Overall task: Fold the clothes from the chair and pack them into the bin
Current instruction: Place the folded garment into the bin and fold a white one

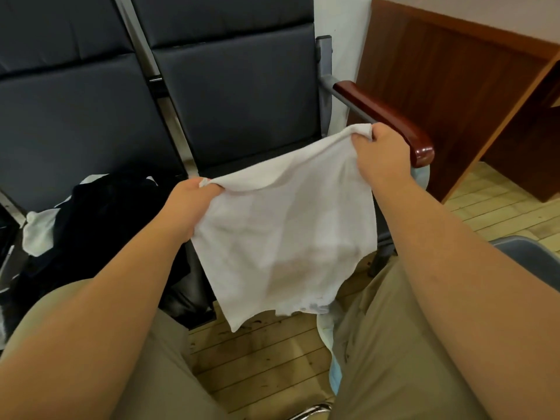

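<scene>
A white cloth [285,231] hangs spread in the air in front of the dark padded chair [236,95]. My left hand [189,204] grips its upper left corner, and my right hand [381,159] grips its upper right corner, higher and farther away. The cloth's lower edge dangles above the wooden floor between my knees. A pile of dark and white clothes [91,225] lies on the neighbouring seat at the left. No bin is in view.
The chair's red-brown armrest [391,119] sits just behind my right hand. A wooden desk [460,74] stands at the right. A light blue fabric [330,334] hangs by my right thigh. Plank floor [260,359] shows below.
</scene>
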A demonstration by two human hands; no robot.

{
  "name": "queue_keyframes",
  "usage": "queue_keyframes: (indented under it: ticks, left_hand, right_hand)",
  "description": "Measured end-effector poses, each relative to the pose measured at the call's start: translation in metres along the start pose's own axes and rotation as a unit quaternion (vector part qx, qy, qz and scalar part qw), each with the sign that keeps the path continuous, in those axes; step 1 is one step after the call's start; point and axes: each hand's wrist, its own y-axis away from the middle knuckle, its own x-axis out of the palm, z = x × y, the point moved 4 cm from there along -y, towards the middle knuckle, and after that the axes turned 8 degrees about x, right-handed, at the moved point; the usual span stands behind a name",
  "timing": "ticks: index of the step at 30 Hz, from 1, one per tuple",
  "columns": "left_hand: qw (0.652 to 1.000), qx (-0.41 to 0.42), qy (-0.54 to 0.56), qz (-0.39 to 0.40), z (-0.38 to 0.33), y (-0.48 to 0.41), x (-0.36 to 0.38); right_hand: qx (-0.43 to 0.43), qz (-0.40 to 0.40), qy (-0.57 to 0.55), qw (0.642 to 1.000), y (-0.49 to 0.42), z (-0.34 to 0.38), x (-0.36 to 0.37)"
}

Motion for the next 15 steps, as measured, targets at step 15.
queue_keyframes:
  ticks: [15]
  left_hand:
    - [0.994, 0.077, -0.012, -0.082, -0.024, -0.033, 0.006]
  right_hand:
    - [0.098, -0.057, -0.26, 0.959, -0.036, -0.001, 0.0]
